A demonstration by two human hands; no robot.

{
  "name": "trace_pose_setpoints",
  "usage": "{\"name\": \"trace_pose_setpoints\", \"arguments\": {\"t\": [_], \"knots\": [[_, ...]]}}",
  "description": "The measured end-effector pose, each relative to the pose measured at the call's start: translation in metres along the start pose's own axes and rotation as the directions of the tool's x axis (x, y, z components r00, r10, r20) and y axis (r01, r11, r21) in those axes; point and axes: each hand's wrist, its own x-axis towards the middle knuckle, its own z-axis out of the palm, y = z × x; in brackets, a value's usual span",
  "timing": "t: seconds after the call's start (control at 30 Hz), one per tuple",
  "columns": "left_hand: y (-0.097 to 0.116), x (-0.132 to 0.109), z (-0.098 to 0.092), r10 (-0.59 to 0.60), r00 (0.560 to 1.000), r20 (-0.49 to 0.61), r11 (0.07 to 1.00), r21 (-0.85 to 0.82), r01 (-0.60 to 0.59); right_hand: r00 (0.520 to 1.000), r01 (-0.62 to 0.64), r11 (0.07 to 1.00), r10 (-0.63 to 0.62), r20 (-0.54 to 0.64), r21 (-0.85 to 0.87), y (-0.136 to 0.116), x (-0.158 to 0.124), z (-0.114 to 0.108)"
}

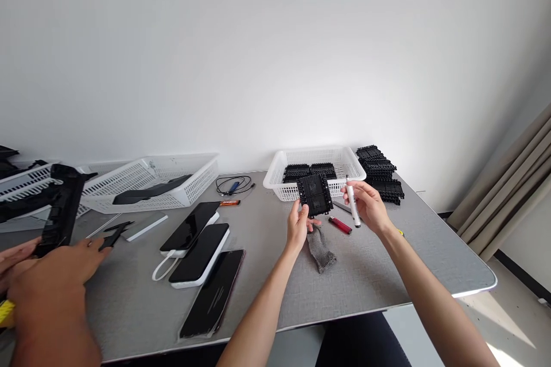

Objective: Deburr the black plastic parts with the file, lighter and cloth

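My left hand (298, 226) holds a black square plastic part (315, 195) upright above the grey table (365, 281), fingers closed on its lower left edge. My right hand (367, 206) grips a white marker pen (352, 203), tip end down, just right of the part. Under my hands lie a grey cloth (322, 252) and a red lighter-like object (340, 225). Behind them stands a white basket (344, 161) with more black parts (309, 171) inside.
A stack of black parts (381, 175) sits right of the basket. Three dark phones (202, 258) lie at centre left. A larger white basket (150, 183), a cable (235, 184) and an orange object (229, 203) are behind. Another person's hands (47, 275) hold a long black piece (64, 206) at left.
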Motion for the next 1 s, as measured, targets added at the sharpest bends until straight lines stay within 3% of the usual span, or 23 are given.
{"name": "trace_pose_setpoints", "arguments": {"t": [0.13,0.3,0.4,0.53,0.7,1.0], "knots": [[0.000,0.000,0.000,-0.001,1.000,-0.004,1.000,-0.006,0.001,1.000,0.003,0.988,-0.003,0.003,0.155,0.020,0.009,0.015],[0.001,-0.001,0.001,-0.001,0.999,0.037,1.000,0.012,0.000,0.998,0.017,0.991,-0.008,-0.062,0.134,0.048,0.001,0.021],[0.002,-0.002,0.003,0.008,0.998,0.064,1.000,0.025,-0.010,0.995,0.070,0.996,-0.065,-0.078,0.059,0.052,-0.004,0.022],[0.003,-0.003,0.003,0.047,0.995,0.084,0.996,0.072,-0.053,0.989,0.122,0.976,-0.135,-0.059,-0.181,0.058,-0.011,0.023],[0.001,-0.005,0.002,0.079,0.987,0.143,0.982,0.159,-0.101,0.993,0.107,0.926,-0.118,-0.009,-0.363,0.066,-0.018,0.025],[0.001,-0.008,0.002,0.081,0.981,0.177,0.967,0.226,-0.120,0.989,0.128,0.804,-0.148,0.012,-0.580,0.056,-0.021,0.032]]}}
